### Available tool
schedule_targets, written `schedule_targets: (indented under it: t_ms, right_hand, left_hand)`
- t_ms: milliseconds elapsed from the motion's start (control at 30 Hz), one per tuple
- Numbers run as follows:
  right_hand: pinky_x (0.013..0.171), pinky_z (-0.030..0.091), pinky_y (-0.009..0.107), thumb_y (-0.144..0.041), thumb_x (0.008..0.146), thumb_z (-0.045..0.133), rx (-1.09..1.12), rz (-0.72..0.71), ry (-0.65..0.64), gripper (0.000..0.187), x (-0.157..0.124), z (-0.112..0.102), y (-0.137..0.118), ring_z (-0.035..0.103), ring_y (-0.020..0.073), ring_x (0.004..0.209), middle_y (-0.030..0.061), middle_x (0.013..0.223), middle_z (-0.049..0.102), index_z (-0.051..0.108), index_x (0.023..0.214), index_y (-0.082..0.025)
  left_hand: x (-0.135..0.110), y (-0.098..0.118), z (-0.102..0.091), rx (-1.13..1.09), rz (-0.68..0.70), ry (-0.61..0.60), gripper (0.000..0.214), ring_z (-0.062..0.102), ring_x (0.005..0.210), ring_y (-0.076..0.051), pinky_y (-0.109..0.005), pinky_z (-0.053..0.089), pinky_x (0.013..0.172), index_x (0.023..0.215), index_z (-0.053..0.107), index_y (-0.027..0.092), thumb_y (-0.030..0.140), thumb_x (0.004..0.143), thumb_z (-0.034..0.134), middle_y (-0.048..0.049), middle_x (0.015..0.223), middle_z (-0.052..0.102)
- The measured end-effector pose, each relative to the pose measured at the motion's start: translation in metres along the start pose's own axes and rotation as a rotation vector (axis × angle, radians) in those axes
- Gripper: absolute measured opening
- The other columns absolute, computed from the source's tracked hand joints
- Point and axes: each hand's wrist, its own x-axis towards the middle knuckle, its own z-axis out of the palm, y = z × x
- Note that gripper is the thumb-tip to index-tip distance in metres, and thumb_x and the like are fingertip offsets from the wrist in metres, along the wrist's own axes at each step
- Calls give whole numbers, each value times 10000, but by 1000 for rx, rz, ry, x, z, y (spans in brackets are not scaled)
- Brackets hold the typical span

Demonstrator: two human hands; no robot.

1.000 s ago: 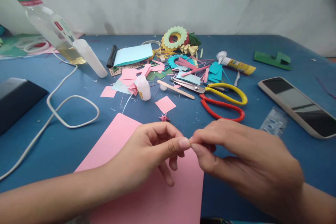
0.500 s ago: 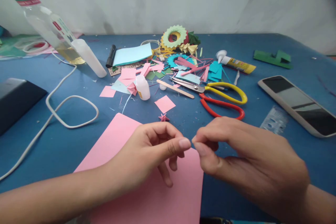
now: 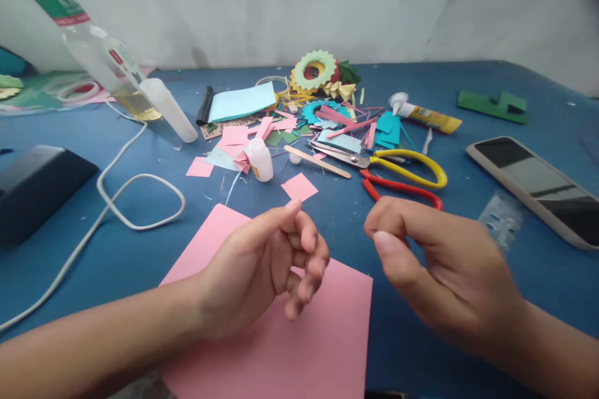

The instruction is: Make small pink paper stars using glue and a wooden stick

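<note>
My left hand (image 3: 266, 268) hovers over a pink paper sheet (image 3: 337, 336), palm turned inward, with its fingers loosely curled and apart. Nothing shows in it. To the right, over the blue table, my right hand (image 3: 440, 262) is closed, thumb tip pressed against the bent index finger; whatever it pinches, if anything, cannot be made out. Just beyond the hands lie a small pink paper square (image 3: 299, 187) and a pair of scissors with yellow and red handles (image 3: 412, 168). A wooden stick (image 3: 318, 162) and a small white bottle (image 3: 260, 160) are farther back.
Paper scraps (image 3: 234, 135) and folded paper rings (image 3: 314, 70) are heaped at the back. A glue tube (image 3: 430, 118), a phone (image 3: 538, 190) and a green paper piece (image 3: 491, 106) lie right. On the left are a white cable (image 3: 110, 199), a clear bottle (image 3: 100, 65) and a dark box (image 3: 42, 190).
My hands have drawn apart. The left one has turned its palm up and its thumb has lifted; the right one has shifted right. The small pink paper star is now out of sight.
</note>
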Motion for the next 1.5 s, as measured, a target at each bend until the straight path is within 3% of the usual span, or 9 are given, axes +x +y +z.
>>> schedule_targets:
  t_ms: [133, 267, 467, 800, 1000, 1133, 1267, 1500]
  right_hand:
    - [504, 391, 237, -191, 867, 467, -49, -20, -32, 182, 4, 2, 0, 504, 99, 527, -23, 607, 542, 468, 686, -202]
    - [590, 452, 219, -168, 857, 508, -27, -35, -53, 108, 7, 4, -1, 594, 107, 638, -6, 711, 636, 545, 759, -194]
    - [590, 490, 202, -81, 811, 465, -68, -74, -8, 157, 9, 6, -1, 616, 106, 651, 6, 741, 660, 577, 860, -179]
    - [651, 528, 215, -76, 777, 581, -2, -84, -56, 157, 6, 5, 1, 669, 126, 740, 23, 822, 727, 669, 861, -175]
    - [606, 531, 225, -80, 762, 603, 17, -115, -21, 165, 9, 6, 0, 662, 124, 662, -1, 774, 728, 666, 851, -203]
    - [558, 518, 215, -79, 757, 589, 19, -125, -6, 148, 11, 5, -5, 648, 119, 593, -10, 711, 716, 652, 787, -211]
    - [495, 488, 189, -101, 746, 608, 5, -120, 68, 106, 10, 2, -12, 611, 97, 516, -27, 622, 682, 616, 729, -205]
    - [545, 499, 171, -94, 770, 583, 1, -111, 149, 119, 5, 0, -16, 618, 75, 564, -35, 657, 673, 568, 768, -212]
  left_hand:
    - [-2, 1, -1, -41, 19, 22, 279, 510, 426, -67, -113, 418, 347, 610, 546, 152, 307, 833, 483, 13, 554, 534]
    - [-2, 1, -3, -9, 53, 17, 239, 560, 454, -79, -125, 455, 369, 713, 659, 145, 298, 828, 514, -2, 588, 598]
    - [-4, 2, -4, 30, 84, -5, 247, 595, 503, -82, -124, 481, 398, 815, 721, 154, 318, 824, 536, -25, 693, 674]
    - [-5, 2, 1, 57, 140, 79, 150, 583, 489, -80, -121, 482, 373, 729, 699, 146, 279, 759, 637, -2, 623, 663]
    - [-5, 2, 2, 85, 179, 107, 204, 578, 474, -75, -112, 473, 359, 702, 684, 144, 347, 707, 706, -1, 606, 648]
    - [-5, 1, 1, 166, 229, 114, 132, 566, 472, -71, -110, 466, 346, 704, 675, 153, 193, 625, 772, 20, 604, 633]
    - [-5, -3, 0, 268, 257, 110, 96, 510, 418, -28, -108, 483, 374, 726, 690, 176, 120, 666, 739, 50, 597, 623]
    - [-7, -5, 0, 318, 269, 135, 92, 624, 663, -99, -107, 516, 421, 764, 725, 205, 146, 694, 729, 17, 689, 683]
